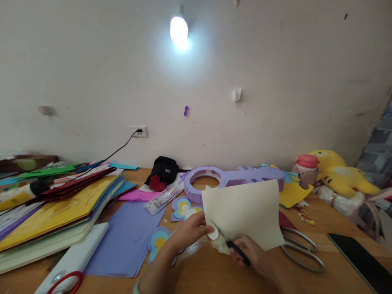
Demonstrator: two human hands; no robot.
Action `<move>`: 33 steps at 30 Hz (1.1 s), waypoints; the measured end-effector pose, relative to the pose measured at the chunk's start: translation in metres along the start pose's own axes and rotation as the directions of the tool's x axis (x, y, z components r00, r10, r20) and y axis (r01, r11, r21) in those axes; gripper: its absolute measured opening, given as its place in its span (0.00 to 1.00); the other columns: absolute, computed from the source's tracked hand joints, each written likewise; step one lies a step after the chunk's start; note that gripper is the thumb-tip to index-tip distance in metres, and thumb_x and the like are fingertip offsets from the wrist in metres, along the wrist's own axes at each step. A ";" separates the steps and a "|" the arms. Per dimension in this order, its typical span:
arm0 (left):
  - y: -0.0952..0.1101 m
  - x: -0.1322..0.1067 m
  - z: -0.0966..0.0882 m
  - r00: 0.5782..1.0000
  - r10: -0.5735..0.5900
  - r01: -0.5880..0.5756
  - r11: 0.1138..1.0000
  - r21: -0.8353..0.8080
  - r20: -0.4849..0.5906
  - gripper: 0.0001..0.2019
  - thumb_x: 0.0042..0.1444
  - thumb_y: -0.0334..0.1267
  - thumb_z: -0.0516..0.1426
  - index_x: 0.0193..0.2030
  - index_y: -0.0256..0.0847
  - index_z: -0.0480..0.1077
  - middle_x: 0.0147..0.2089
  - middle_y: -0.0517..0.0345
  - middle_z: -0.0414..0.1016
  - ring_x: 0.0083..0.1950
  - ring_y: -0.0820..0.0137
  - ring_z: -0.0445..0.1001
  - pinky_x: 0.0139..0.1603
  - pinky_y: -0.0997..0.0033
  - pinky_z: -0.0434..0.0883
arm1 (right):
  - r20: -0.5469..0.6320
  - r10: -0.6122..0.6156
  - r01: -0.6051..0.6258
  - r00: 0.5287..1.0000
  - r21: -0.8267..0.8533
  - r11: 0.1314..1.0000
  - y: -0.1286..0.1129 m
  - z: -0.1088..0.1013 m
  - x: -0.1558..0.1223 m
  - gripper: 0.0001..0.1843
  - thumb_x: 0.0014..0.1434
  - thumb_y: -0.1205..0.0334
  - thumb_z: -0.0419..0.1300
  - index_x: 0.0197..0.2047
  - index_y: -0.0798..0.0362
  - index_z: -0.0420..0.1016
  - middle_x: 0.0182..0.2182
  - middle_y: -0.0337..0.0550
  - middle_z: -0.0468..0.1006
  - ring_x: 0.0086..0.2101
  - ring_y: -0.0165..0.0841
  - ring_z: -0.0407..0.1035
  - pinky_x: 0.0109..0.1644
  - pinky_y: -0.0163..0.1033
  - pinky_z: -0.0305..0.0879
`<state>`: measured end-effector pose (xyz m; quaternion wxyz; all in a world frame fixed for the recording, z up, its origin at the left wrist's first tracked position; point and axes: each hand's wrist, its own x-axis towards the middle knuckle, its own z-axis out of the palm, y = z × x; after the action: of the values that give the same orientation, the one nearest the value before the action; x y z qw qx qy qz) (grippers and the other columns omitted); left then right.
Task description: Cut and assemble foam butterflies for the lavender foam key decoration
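A large cream sheet of paper (245, 210) stands tilted above the table. My left hand (192, 228) pinches its lower left edge, with a small white paper oval (212, 233) under the thumb. My right hand (249, 253) is wrapped round the black handles of a pair of scissors (234, 247). The blades lie against the lower left part of the sheet, beside the oval. Behind my left hand are two layered paper butterfly shapes, one with a yellow middle (159, 244) and one farther back (183, 209). The sheet partly hides a purple key-shaped paper piece (202, 198).
Stacked coloured paper (70, 204) fills the left side, with purple sheets (125, 237) beside it. A pack of pens (163, 199) and a black pouch (163, 169) lie behind. To the right are larger metal-handled scissors (306, 255), a phone (361, 261) and a yellow plush toy (337, 173).
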<state>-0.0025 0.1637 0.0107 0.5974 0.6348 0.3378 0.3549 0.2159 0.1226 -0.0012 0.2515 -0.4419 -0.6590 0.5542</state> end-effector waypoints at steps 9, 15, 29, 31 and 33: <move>0.004 0.000 0.005 0.998 0.021 -0.029 0.992 -0.124 -0.063 0.22 0.46 0.43 0.67 0.47 0.41 0.70 0.37 0.57 0.80 0.37 0.65 0.77 0.40 0.67 0.69 | -0.033 -0.040 0.041 0.999 0.054 0.998 0.004 0.000 0.001 0.36 0.46 0.22 0.51 0.22 0.51 0.62 0.20 0.35 0.60 0.22 0.27 0.54 0.26 0.36 0.48; -0.003 0.006 0.018 0.967 0.038 -0.097 0.968 -0.229 -0.250 0.21 0.47 0.54 0.65 0.34 0.44 0.61 0.23 0.65 0.75 0.25 0.70 0.72 0.34 0.69 0.66 | -0.069 0.059 -0.039 0.996 0.266 0.963 0.015 0.013 0.012 0.37 0.43 0.21 0.55 0.25 0.52 0.64 0.19 0.34 0.62 0.20 0.25 0.52 0.22 0.33 0.38; -0.012 0.011 0.035 0.932 0.040 -0.153 0.945 -0.291 -0.360 0.26 0.44 0.56 0.66 0.43 0.40 0.67 0.24 0.62 0.75 0.30 0.67 0.71 0.40 0.67 0.64 | -0.095 0.121 -0.077 0.988 0.372 0.925 0.019 0.021 0.019 0.41 0.34 0.18 0.58 0.26 0.52 0.65 0.17 0.32 0.63 0.16 0.20 0.47 0.19 0.30 0.38; -0.012 0.010 0.035 0.943 0.043 -0.142 0.949 -0.281 -0.331 0.26 0.46 0.56 0.66 0.43 0.40 0.67 0.24 0.62 0.75 0.29 0.68 0.71 0.39 0.67 0.63 | -0.105 0.109 -0.066 0.988 0.347 0.936 0.019 0.021 0.018 0.42 0.35 0.17 0.56 0.27 0.52 0.66 0.18 0.33 0.65 0.16 0.20 0.48 0.19 0.30 0.39; -0.011 0.009 0.035 0.950 0.039 -0.127 0.954 -0.270 -0.309 0.24 0.47 0.55 0.65 0.43 0.40 0.68 0.24 0.62 0.74 0.29 0.68 0.70 0.38 0.68 0.63 | -0.094 0.105 -0.068 0.990 0.332 0.941 0.017 0.020 0.017 0.43 0.35 0.16 0.54 0.27 0.53 0.65 0.17 0.32 0.64 0.15 0.20 0.48 0.19 0.30 0.40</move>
<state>0.0321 0.1538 -0.0015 0.6093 0.4941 0.3420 0.5173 0.1967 0.1268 -0.0251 0.3327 -0.4522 -0.5228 0.6414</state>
